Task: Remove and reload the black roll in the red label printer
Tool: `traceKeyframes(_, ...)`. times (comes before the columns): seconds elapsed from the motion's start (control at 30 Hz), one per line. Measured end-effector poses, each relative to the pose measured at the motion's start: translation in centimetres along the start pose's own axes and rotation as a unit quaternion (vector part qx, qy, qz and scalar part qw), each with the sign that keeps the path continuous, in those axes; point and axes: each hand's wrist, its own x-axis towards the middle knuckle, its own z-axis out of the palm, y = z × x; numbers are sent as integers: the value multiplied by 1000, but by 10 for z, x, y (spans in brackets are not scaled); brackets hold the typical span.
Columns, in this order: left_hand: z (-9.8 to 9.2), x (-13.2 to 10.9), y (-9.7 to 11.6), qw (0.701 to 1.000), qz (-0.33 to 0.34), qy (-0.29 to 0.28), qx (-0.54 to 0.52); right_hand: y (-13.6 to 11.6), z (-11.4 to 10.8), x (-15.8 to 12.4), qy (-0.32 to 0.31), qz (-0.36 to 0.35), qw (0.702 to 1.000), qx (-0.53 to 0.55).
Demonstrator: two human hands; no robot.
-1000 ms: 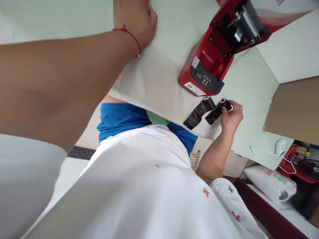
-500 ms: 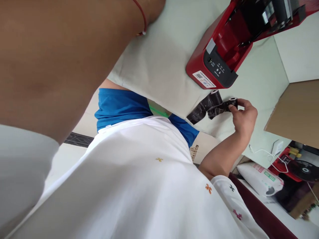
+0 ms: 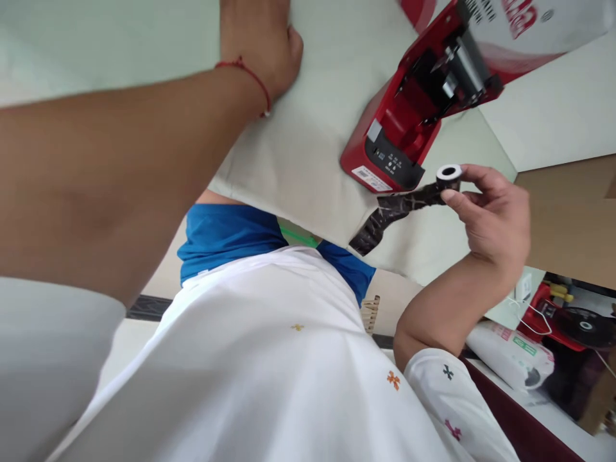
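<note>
My right hand (image 3: 495,215) pinches a small roll (image 3: 447,182) with a white core between thumb and fingers, raised over the table. From it a black patterned strip (image 3: 399,204) trails left, down to the table's near edge. Just left of the roll, a red machine (image 3: 359,151) stands with its lid tipped back; a metal roller (image 3: 466,67) shows in the lid, and its red inner bay faces up. My left hand (image 3: 257,42), with a red cord bracelet, rests on the table at the top; the frame edge cuts off its fingers.
Behind the machine lies a white-and-red printed package (image 3: 534,32). A cardboard box (image 3: 568,224) is beyond my right hand. At the lower right are a white sack (image 3: 510,356) and a black disc (image 3: 584,325) on a red object. The pale table (image 3: 312,135) ends before my lap.
My right hand has lifted the roll off the table and drawn the black strip out longer. The second coil seen beside it no longer shows. The view has shifted, showing more of my left hand.
</note>
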Motion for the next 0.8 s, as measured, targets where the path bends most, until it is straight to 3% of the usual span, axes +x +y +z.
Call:
traceKeyframes(0.13, 7, 5, -5, 997, 19, 70, -39, -17, 35, 40, 24, -40, 997, -66)
traceKeyframes(0.3, 17, 7, -9, 993, 8, 85, -81, -33, 67, 74, 25, -71, 974, -214)
traceKeyframes(0.6, 30, 14, -16, 973, 7, 96, -211, -68, 87, 72, -30, -31, 931, -363)
traceKeyframes(0.7, 35, 17, -19, 962, 22, 120, -245, -72, 94, 80, -37, -20, 928, -371)
traceKeyframes(0.8, 37, 17, -20, 968, 24, 132, -214, -67, 99, 93, -33, -20, 936, -350)
